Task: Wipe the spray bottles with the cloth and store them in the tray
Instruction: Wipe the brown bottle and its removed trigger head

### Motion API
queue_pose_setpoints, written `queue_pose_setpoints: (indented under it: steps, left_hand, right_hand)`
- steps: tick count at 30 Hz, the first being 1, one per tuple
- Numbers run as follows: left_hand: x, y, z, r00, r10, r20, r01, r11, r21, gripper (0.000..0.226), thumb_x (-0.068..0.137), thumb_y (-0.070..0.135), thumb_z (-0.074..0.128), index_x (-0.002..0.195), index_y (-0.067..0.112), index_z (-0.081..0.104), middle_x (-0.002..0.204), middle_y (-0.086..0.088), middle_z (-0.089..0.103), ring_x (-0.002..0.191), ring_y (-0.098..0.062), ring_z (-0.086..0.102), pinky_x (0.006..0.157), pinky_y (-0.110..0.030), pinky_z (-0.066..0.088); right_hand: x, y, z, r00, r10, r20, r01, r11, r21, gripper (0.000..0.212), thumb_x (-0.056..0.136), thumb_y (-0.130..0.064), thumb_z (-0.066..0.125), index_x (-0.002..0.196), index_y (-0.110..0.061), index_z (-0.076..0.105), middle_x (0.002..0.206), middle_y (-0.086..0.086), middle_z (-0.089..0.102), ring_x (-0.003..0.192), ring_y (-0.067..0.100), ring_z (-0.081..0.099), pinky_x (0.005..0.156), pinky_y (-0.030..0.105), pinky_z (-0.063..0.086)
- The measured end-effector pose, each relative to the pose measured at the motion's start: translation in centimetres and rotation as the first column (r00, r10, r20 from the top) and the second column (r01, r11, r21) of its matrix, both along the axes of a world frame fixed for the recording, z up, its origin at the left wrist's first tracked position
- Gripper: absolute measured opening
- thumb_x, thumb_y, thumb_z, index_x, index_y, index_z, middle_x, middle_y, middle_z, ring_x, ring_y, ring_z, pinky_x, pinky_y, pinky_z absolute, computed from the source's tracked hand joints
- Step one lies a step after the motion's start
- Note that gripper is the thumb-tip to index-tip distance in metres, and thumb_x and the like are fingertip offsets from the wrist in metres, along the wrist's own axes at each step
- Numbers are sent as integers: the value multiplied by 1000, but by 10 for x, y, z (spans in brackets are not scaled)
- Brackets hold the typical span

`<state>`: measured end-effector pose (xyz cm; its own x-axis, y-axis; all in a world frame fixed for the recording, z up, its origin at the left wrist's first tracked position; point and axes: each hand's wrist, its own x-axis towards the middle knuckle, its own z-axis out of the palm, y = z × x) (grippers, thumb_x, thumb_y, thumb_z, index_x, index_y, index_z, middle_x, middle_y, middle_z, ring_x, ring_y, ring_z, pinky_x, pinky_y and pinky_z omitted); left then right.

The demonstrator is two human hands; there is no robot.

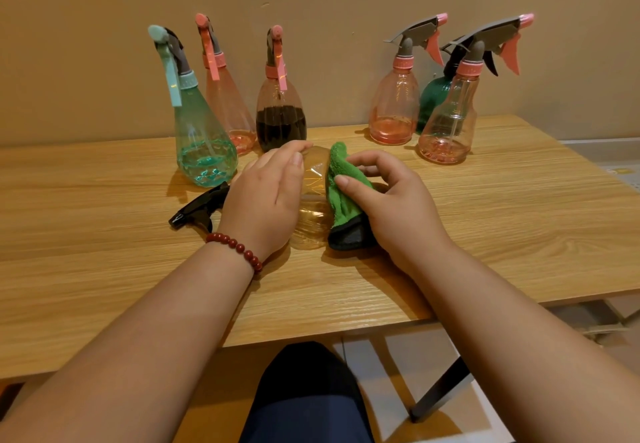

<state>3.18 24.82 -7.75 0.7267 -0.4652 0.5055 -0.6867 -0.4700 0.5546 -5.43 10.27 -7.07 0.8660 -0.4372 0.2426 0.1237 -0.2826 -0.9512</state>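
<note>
green cloth [343, 182], pinched in the right hand [391, 200], is rubbing the clear bottle [311, 200] lying sideways on the table [485, 217], the left hand [266, 196] gripping it; slipping free, it could be rolling into the dark-filled bottle [280, 123] just behind.

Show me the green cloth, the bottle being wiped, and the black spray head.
green cloth [342, 174], head view, upper fold
clear bottle [311, 214], head view, bare body
black spray head [198, 209], head view, trigger housing

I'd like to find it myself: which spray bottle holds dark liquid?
On the light wooden table, look just behind the left hand. The clear plastic spray bottle with pink trigger stands there; it alone is half full of dark brown liquid.
</note>
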Motion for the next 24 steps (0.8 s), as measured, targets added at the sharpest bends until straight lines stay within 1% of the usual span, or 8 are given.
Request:
queue_pose_setpoints:
  steps: [2,4,6,11,15,17,21,24]
  left_hand:
    - [0,0,0,1000,2,0,-2,1000,-1,63,97,46,12,137,21,54,130,-3,61,123,-20,53,103,-47,41]
    - [0,0,0,1000,1,0,-1,1000,2,64,97,47,11,137,21,53,131,-3,61,124,-20,52,104,-47,41]
    - [0,0,0,1000,-1,2,1,1000,9,63,97,47,12,137,22,54,130,-2,61,123,-20,53,103,-47,41]
    - [-1,-1,1,1000,14,-9,-14,1000,11,54,100,38,17,136,22,54,129,-3,61,122,-20,52,103,-44,41]
    - [-1,0,1,1000,10,-8,-10,1000,17,54,101,38,17,137,22,53,130,-3,61,123,-20,52,103,-45,41]
    - [-1,0,1,1000,11,-13,-10,1000,22,54,100,39,17,138,22,53,131,-2,61,124,-20,52,104,-45,41]
    - [-1,0,2,1000,16,0,-16,1000,24,58,99,42,14,138,22,53,130,-2,61,123,-21,52,103,-45,42]
    - [0,-1,1,1000,13,3,-13,1000,28,62,97,46,12,138,22,53,130,-3,61,123,-21,53,102,-44,42]
  right_hand:
    - [4,3,3,996,-47,79,49,998,-29,20,88,-24,70,101,-38,65,102,-14,65,99,11,66,83,39,58]
    - [10,7,5,981,-81,175,102,989,-111,22,89,-21,69,109,-30,70,105,-12,67,102,4,63,89,23,52]
    - [15,10,4,973,-132,187,166,969,-181,22,89,-18,68,110,-20,72,107,-9,68,101,-1,60,87,9,43]
    - [19,-1,10,986,-163,-38,157,979,-132,23,91,-22,67,114,-22,72,106,-11,69,101,1,60,85,15,48]
    - [12,4,14,986,-112,122,132,975,-176,22,90,-17,68,111,-23,73,104,-10,68,98,-2,60,85,11,47]
    - [14,3,8,987,-148,65,159,968,-194,23,90,-18,68,113,-21,72,102,-10,66,97,0,59,85,9,45]
    - [15,-4,7,982,-153,-114,140,984,-112,20,90,-21,68,110,-21,74,98,-13,69,98,3,63,87,22,52]
    - [13,3,15,989,-143,28,145,982,-122,21,90,-22,68,110,-24,74,103,-13,71,99,-1,62,86,16,51]
